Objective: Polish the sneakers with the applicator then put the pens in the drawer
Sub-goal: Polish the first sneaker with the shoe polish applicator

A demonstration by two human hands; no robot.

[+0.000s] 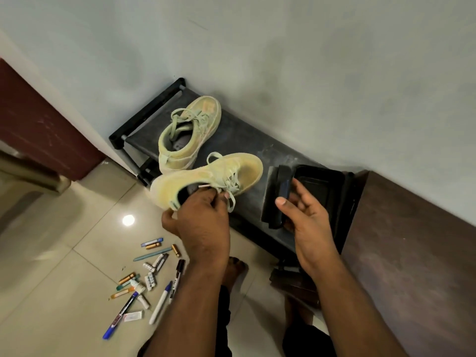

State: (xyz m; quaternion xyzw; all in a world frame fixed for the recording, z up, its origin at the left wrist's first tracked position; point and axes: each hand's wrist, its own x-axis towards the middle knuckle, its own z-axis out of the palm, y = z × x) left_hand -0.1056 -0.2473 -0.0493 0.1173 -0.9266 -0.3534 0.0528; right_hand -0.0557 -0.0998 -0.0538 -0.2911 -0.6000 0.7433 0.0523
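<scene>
2 pale yellow sneakers sit on a dark rack (257, 143): the far sneaker (190, 130) free, the near sneaker (208, 176) gripped at its collar by the left hand (203, 220). The right hand (306, 215), fingers curled, holds the black applicator (279, 194). Pens (152, 282) lie scattered on the floor tiles (64, 279).

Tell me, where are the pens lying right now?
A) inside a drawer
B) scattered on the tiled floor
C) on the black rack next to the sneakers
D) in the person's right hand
B: the pens lie strewn on the tiled floor, below the black rack that holds the sneakers.
</scene>
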